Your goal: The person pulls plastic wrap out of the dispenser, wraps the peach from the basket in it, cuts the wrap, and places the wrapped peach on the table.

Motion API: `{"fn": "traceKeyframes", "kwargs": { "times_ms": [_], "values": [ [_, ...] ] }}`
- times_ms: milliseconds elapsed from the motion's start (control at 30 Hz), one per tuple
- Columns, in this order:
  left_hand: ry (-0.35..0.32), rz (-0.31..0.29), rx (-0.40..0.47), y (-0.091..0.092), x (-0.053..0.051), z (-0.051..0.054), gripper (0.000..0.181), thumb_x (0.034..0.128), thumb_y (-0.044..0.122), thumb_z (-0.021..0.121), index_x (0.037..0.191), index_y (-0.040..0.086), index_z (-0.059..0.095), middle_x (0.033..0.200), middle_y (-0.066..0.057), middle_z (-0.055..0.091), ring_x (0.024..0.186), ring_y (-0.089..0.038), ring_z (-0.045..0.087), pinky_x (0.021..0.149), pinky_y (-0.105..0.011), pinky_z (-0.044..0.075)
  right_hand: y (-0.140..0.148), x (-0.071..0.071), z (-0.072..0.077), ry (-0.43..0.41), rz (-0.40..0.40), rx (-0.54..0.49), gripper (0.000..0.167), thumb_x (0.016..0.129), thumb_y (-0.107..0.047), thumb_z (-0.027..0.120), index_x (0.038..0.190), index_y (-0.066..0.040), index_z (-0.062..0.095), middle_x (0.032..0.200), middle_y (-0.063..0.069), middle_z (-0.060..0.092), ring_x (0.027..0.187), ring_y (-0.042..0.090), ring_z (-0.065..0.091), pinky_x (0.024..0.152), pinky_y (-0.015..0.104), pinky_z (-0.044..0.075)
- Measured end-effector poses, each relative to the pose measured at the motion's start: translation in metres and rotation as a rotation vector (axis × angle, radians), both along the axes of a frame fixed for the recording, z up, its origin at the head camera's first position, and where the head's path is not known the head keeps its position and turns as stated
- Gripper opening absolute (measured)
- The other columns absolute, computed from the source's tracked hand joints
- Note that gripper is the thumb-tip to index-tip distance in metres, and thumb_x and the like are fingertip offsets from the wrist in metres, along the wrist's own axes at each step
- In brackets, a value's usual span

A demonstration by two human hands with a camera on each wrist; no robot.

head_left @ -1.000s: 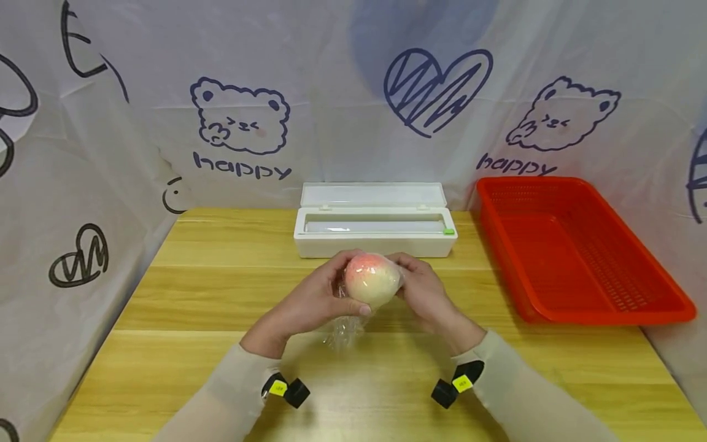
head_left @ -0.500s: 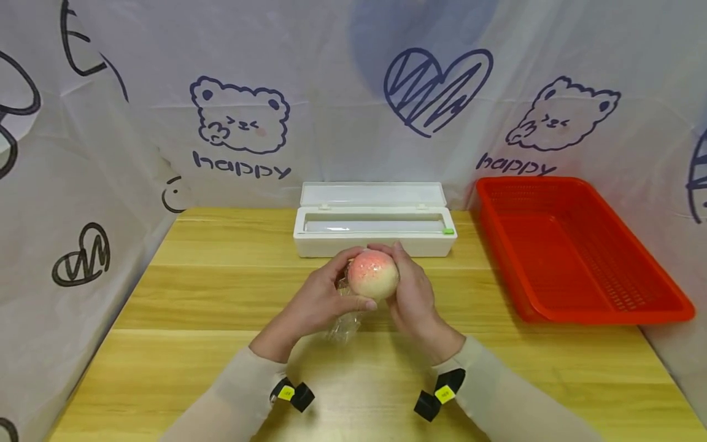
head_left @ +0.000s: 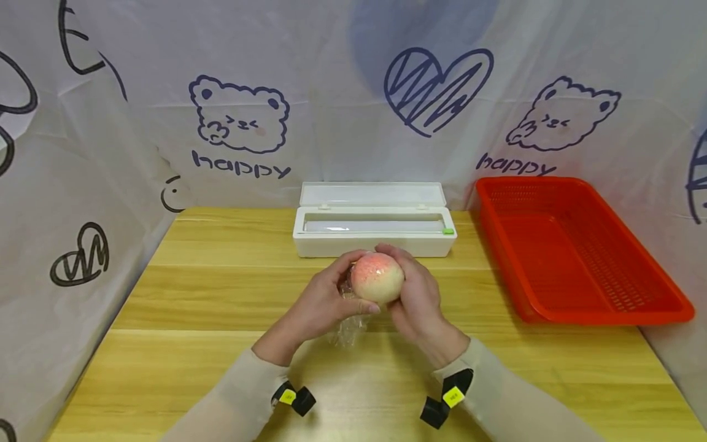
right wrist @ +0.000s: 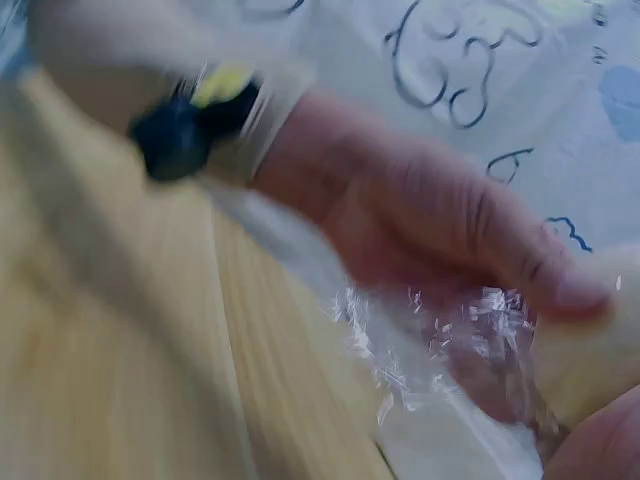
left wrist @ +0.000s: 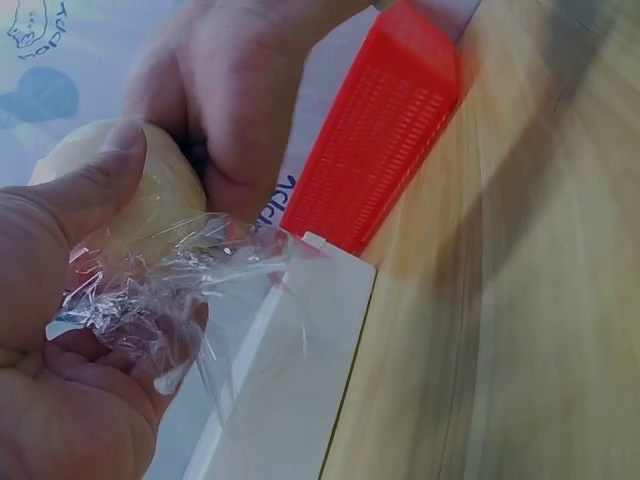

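Observation:
A pink and cream peach [head_left: 378,278], covered in clear plastic film, is held up above the table between both hands. My left hand [head_left: 320,301] grips it from the left, thumb across its near side. On the right, my right hand [head_left: 421,298] cups it, with fingers curled along the far side. Loose crumpled plastic film [left wrist: 150,300] hangs below the peach, beside the left palm. The right wrist view is blurred, and only part of the peach [right wrist: 590,350] shows there. Some right fingertips are hidden behind the fruit.
Behind the hands stands a white cling film box [head_left: 375,245] with its lid raised and a roll inside. A red plastic basket [head_left: 527,288] sits at the right of the wooden table [head_left: 193,294]. A printed cloth [head_left: 342,123] hangs behind.
My right hand has come in from the film at the peach's right edge to cup the fruit. The peach has turned slightly, then shifted a little right and nearer.

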State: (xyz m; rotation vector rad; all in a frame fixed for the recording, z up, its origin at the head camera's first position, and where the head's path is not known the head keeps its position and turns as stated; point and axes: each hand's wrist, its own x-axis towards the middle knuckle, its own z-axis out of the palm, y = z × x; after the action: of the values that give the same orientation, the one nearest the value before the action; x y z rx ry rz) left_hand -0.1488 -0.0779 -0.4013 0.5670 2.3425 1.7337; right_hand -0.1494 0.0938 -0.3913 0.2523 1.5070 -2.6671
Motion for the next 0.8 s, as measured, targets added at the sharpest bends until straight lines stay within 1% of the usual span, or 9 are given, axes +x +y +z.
{"fn": "traceKeyframes", "kwargs": {
  "times_ms": [67, 133, 167, 267, 367, 467, 533, 600, 800],
  "values": [
    [0.001, -0.003, -0.001, 0.0, 0.0, 0.001, 0.085, 0.0789, 0.018, 0.095, 0.152, 0.027, 0.051, 0.147, -0.001, 0.06, 0.125, -0.023, 0.061, 0.106, -0.047, 0.051, 0.003, -0.001, -0.001, 0.033, 0.034, 0.091, 0.041, 0.113, -0.024, 0.042, 0.131, 0.005, 0.065, 0.131, 0.011, 0.064, 0.117, 0.017, 0.064, 0.095, 0.031, 0.059],
    [-0.002, 0.004, -0.008, 0.0, -0.001, 0.002, 0.086, 0.0782, 0.019, 0.095, 0.152, 0.027, 0.051, 0.146, -0.001, 0.06, 0.125, -0.023, 0.062, 0.107, -0.047, 0.051, 0.007, -0.001, -0.002, 0.093, 0.049, 0.235, 0.043, 0.113, -0.027, 0.042, 0.13, 0.005, 0.066, 0.13, 0.013, 0.067, 0.116, 0.018, 0.065, 0.092, 0.029, 0.059],
    [-0.007, 0.008, -0.011, 0.0, -0.001, 0.003, 0.086, 0.0781, 0.019, 0.096, 0.152, 0.026, 0.051, 0.146, -0.001, 0.06, 0.125, -0.023, 0.062, 0.107, -0.047, 0.052, 0.008, 0.0, -0.003, 0.134, 0.05, 0.331, 0.044, 0.112, -0.029, 0.043, 0.132, 0.002, 0.067, 0.132, 0.012, 0.067, 0.117, 0.018, 0.064, 0.093, 0.027, 0.058],
    [-0.027, 0.014, -0.012, 0.001, -0.001, 0.004, 0.086, 0.0789, 0.017, 0.095, 0.152, 0.024, 0.05, 0.147, -0.003, 0.059, 0.124, -0.023, 0.063, 0.106, -0.044, 0.054, 0.011, 0.002, -0.003, 0.293, 0.051, 0.614, 0.041, 0.111, -0.031, 0.047, 0.139, -0.007, 0.067, 0.139, 0.01, 0.066, 0.122, 0.021, 0.062, 0.096, 0.028, 0.054],
    [-0.048, 0.005, -0.009, 0.002, -0.001, 0.006, 0.083, 0.0801, 0.016, 0.094, 0.15, 0.018, 0.049, 0.146, -0.004, 0.059, 0.123, -0.022, 0.063, 0.102, -0.039, 0.056, 0.011, 0.005, -0.004, 0.458, 0.024, 0.825, 0.037, 0.107, -0.031, 0.058, 0.139, -0.015, 0.067, 0.141, 0.007, 0.064, 0.12, 0.024, 0.064, 0.094, 0.032, 0.054],
    [-0.059, -0.018, 0.001, 0.003, 0.0, 0.006, 0.079, 0.0807, 0.017, 0.094, 0.146, 0.013, 0.05, 0.143, -0.005, 0.059, 0.123, -0.021, 0.064, 0.099, -0.033, 0.057, 0.01, 0.006, -0.006, 0.582, -0.027, 0.928, 0.03, 0.102, -0.03, 0.067, 0.128, -0.014, 0.072, 0.132, 0.005, 0.068, 0.108, 0.023, 0.067, 0.084, 0.032, 0.058],
    [-0.065, -0.03, 0.004, 0.004, 0.001, 0.007, 0.077, 0.0806, 0.019, 0.094, 0.144, 0.011, 0.051, 0.141, -0.006, 0.06, 0.123, -0.02, 0.064, 0.097, -0.03, 0.057, 0.011, 0.006, -0.007, 0.625, -0.058, 0.961, 0.026, 0.1, -0.029, 0.069, 0.119, -0.013, 0.074, 0.124, 0.003, 0.071, 0.1, 0.021, 0.069, 0.076, 0.031, 0.058],
    [-0.06, -0.034, -0.001, 0.004, 0.001, 0.007, 0.076, 0.0805, 0.021, 0.095, 0.142, 0.01, 0.051, 0.139, -0.006, 0.061, 0.12, -0.019, 0.065, 0.096, -0.028, 0.057, 0.012, 0.005, -0.006, 0.649, -0.056, 0.983, 0.024, 0.099, -0.03, 0.069, 0.116, -0.013, 0.075, 0.12, 0.002, 0.072, 0.097, 0.019, 0.069, 0.073, 0.03, 0.058],
    [-0.017, -0.03, -0.048, 0.002, 0.0, 0.009, 0.071, 0.0802, 0.022, 0.095, 0.138, 0.012, 0.055, 0.129, -0.003, 0.065, 0.108, -0.018, 0.065, 0.088, -0.028, 0.057, 0.019, 0.001, -0.001, 0.734, 0.04, 0.974, 0.03, 0.096, -0.024, 0.072, 0.124, -0.015, 0.076, 0.133, 0.005, 0.069, 0.112, 0.023, 0.069, 0.079, 0.029, 0.059]
  ]
}}
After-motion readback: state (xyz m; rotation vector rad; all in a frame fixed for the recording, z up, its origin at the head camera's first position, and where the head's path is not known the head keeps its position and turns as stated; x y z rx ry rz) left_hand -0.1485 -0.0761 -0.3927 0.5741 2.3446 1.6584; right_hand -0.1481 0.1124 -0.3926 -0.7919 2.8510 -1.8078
